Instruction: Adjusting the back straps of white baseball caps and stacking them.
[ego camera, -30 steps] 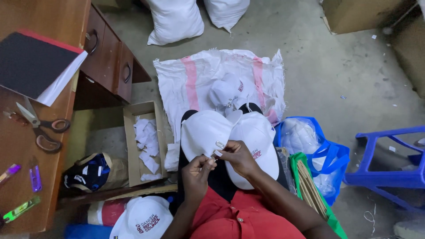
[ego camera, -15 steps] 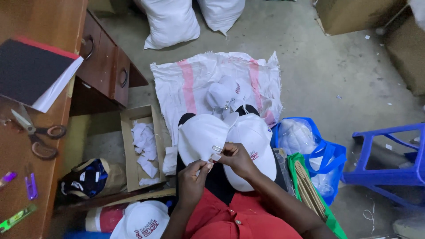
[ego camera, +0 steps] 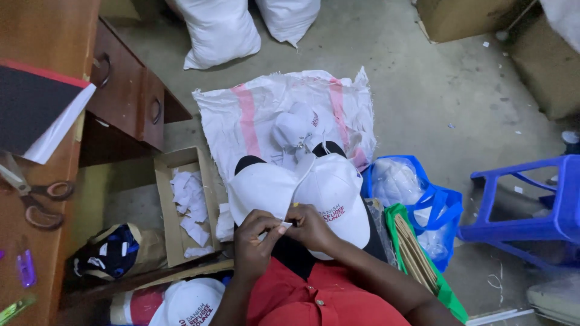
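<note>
1. Left hand [ego camera: 254, 244]: raised over the lap, fingers curled, thumb and forefinger pinching the near-left end of a small white paper tag [ego camera: 284, 225].
2. Small white paper tag: lies directly between the two hands, its long axis running roughly left to right from one pinch to the other. Neither hand is nearer; both are touching it.
3. Right hand [ego camera: 311, 226]: fingers closed, pinching the tag's right end, fingertips just meeting those of the left hand.
4. White caps [ego camera: 332, 193]: two rest on the knees, just beyond and under the hands, the right-hand one bearing red print; the right hand overlaps its near edge.
5. Left of the hands: an open cardboard box [ego camera: 166, 211] holding white paper scraps [ego camera: 190, 202]; further left, scissors [ego camera: 36, 196] on a wooden desk [ego camera: 54, 36].
6. Right of the hands: a blue bag [ego camera: 444, 208], well apart.
</note>
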